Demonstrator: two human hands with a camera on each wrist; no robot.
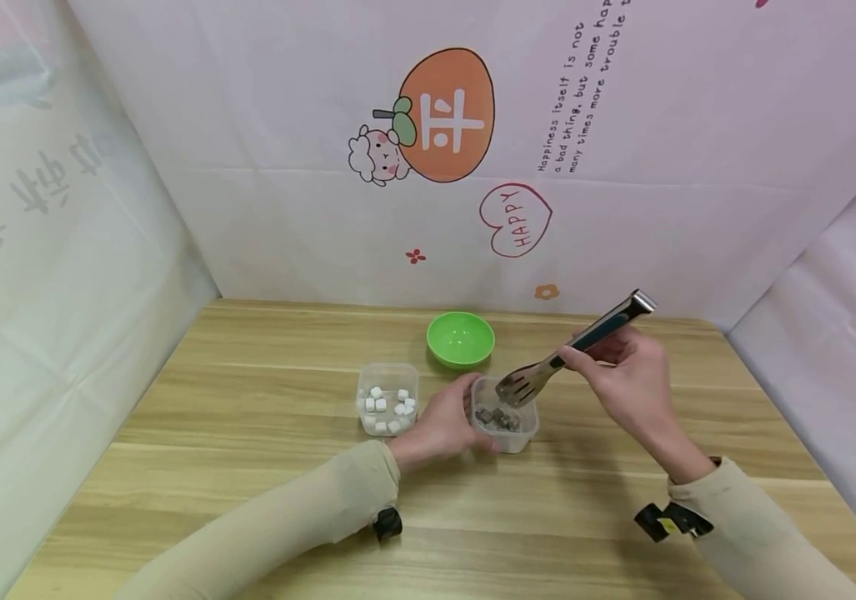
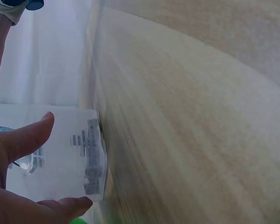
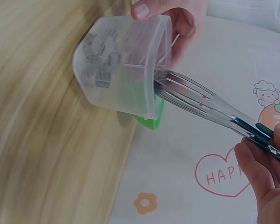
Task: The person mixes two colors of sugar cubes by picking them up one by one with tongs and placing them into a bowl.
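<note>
A clear plastic container (image 1: 528, 439) holds several dark grey-brown cubes (image 1: 498, 418) at its bottom. My left hand (image 1: 438, 425) grips the container's side between thumb and fingers, as the left wrist view also shows. In my right hand (image 1: 633, 379) is a pair of metal kitchen tongs (image 3: 210, 107) with dark grips, tilted down toward the left. Their slotted tips reach into the container's mouth, above the cubes; whether a cube sits between the tips cannot be made out. A second clear container (image 1: 388, 372) with several white cubes (image 1: 381, 405) stands left of my left hand.
Behind the two containers stands a green bowl (image 1: 461, 340) on the wooden table (image 1: 262, 467). A white printed cloth (image 1: 285, 242) rises along the table's back edge, with more cloth at both sides.
</note>
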